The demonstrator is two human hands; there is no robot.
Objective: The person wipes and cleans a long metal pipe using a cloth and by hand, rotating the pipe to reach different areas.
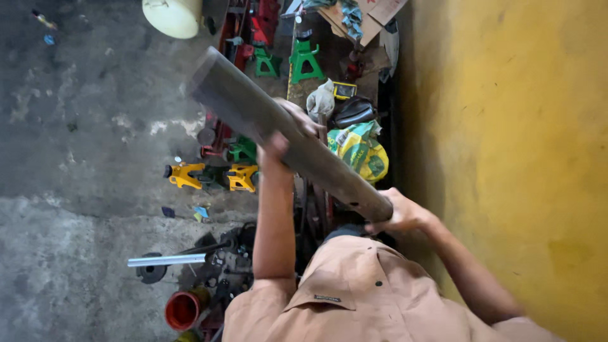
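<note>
I hold a long, thick grey metal pipe (240, 104) slanting from the upper left down to the lower right, above a cluttered floor. My left hand (292, 130) is wrapped around its middle, fingers over the top. My right hand (400, 212) grips the near, lower end, close to the yellow wall. The far end of the pipe points up toward the camera and looks blurred. My tan shirt (354, 297) fills the bottom of the view.
A yellow wall (506, 158) runs down the right side. On the concrete floor lie green jack stands (304, 60), yellow jack stands (185, 175), a cream bucket (172, 16), a green-and-yellow bag (362, 151), a silver tube (168, 259) and a red cylinder (183, 309).
</note>
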